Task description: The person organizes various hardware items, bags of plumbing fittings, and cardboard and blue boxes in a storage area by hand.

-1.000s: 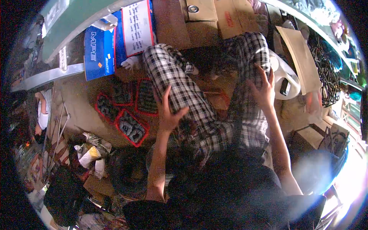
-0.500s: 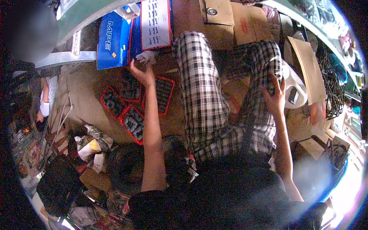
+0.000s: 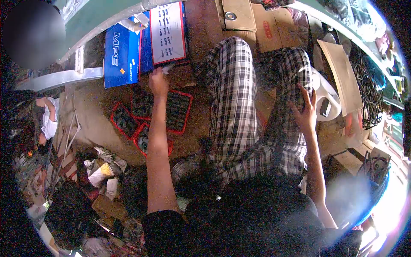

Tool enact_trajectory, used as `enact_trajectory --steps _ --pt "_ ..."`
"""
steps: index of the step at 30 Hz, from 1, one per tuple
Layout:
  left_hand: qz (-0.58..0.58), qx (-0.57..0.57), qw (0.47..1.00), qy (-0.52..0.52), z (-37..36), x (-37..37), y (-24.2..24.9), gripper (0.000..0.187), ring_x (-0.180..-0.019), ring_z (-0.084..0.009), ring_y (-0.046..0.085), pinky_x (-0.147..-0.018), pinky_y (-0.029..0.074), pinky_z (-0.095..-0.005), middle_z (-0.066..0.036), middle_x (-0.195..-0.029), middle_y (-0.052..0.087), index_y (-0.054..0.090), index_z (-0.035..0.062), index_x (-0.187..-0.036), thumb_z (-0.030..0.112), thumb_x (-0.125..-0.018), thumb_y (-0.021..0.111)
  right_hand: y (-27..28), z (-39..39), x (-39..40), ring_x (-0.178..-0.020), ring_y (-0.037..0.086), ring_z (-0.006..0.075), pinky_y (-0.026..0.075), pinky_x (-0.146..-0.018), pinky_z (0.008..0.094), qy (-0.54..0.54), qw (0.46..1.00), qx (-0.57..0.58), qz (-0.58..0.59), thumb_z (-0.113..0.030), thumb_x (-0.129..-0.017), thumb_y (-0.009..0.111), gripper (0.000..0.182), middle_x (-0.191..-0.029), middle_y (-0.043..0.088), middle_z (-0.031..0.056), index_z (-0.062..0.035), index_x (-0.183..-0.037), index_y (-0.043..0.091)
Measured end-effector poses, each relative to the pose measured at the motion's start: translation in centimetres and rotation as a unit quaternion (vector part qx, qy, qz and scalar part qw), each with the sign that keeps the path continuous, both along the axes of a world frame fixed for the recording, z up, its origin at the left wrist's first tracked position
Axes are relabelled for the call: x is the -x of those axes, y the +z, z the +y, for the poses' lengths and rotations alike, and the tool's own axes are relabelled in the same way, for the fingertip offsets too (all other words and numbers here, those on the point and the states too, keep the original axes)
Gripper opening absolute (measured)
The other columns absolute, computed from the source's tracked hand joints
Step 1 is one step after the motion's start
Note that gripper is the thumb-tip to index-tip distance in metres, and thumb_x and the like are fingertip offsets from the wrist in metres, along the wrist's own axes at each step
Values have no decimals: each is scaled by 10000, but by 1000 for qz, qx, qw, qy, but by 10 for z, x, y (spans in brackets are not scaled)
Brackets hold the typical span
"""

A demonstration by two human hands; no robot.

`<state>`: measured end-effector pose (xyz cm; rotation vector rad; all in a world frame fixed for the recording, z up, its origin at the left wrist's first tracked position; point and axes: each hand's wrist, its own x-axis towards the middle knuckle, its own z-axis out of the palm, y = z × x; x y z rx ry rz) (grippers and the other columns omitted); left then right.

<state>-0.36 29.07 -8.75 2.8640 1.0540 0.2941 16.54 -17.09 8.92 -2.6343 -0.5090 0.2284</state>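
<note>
My left hand (image 3: pixel 159 82) is closed, pinching what looks like a small piece of crumpled white cloth (image 3: pixel 168 67). It is just below the front of a blue MPE box (image 3: pixel 117 55) with a white printed panel (image 3: pixel 168 34). Under my left forearm, on the brown floor, lie several dark, red-rimmed pieces (image 3: pixel 177 112); the forearm hides part of them. My right hand (image 3: pixel 305 110) rests on my right knee, fingers spread and holding nothing. My legs are in checked trousers (image 3: pixel 233 90).
A white plastic jug (image 3: pixel 332 96) stands beyond my right knee, near a cardboard sheet (image 3: pixel 340 77) and black cables (image 3: pixel 369 100). Cardboard boxes (image 3: pixel 267 28) are ahead. Crumpled packaging (image 3: pixel 102 171) lies left. Another person's arm (image 3: pixel 51 112) shows at far left.
My left hand has turned and closed, and less of the white piece shows. My left knee has shifted slightly right in view. The right hand stays on the knee.
</note>
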Motion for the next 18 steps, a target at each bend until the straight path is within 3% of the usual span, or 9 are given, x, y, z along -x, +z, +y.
enact_trajectory --steps 2,3,6,9,12,14,17,18 --pt "22 58 994 93 7 -3 -3 295 -847 -323 557 -698 455 -435 -144 -856 608 590 59 -957 52 -667 638 -3 -3 -2 -1241 295 352 326 -983 423 7 1000 2 -5 -202 -690 689 602 -1302 335 206 -222 -1239 442" --pt "-74 88 989 90 -1 -7 26 278 -851 -307 552 -714 442 -433 -126 -830 617 614 78 -931 65 -655 648 -4 -4 -2 -1241 296 351 327 -982 422 11 1000 4 -7 -202 -690 689 602 -1302 335 204 -223 -1238 443" --pt "-146 -101 984 -33 11 4 25 276 -834 -287 542 -736 408 -391 -126 -806 604 619 72 -934 55 -661 652 2 1 0 -1242 295 350 319 -987 420 8 1000 3 0 -200 -691 686 600 -1306 339 190 -220 -1239 443" --pt "-268 114 956 -30 10 10 11 280 -830 -290 539 -732 403 -388 -126 -812 593 607 69 -930 43 -655 658 -1 -3 -3 -1242 295 349 315 -989 422 9 1000 -6 14 -203 -691 685 602 -1307 339 187 -215 -1242 441" --pt "-252 250 934 -34 -10 8 20 284 -790 -248 572 -728 438 -319 -125 -836 593 563 31 -982 55 -706 624 -4 -5 -4 -1199 332 404 390 -924 441 24 1000 3 -13 -243 -676 692 614 -1320 285 227 -272 -1235 438" --pt "-206 171 963 -27 -1 11 -1 283 -856 -278 553 -768 422 -363 -125 -876 593 569 43 -960 34 -681 616 -8 -7 -5 -1200 332 403 388 -926 440 20 1000 12 -17 -252 -680 692 608 -1321 283 227 -270 -1234 442" --pt "-182 -32 981 -65 -12 -9 22 297 -879 -304 526 -767 407 -421 -100 -865 583 580 56 -901 3 -611 613 -6 -5 -5 -1226 306 381 348 -962 429 12 1000 -2 -3 -230 -692 687 591 -1317 300 224 -227 -1233 450" --pt "-177 -48 981 -64 -16 -14 23 296 -883 -301 525 -768 405 -421 -98 -873 579 578 59 -909 10 -619 609 -4 -4 -4 -1239 292 371 329 -979 423 9 1000 -10 6 -217 -696 684 584 -1314 309 223 -206 -1234 454"
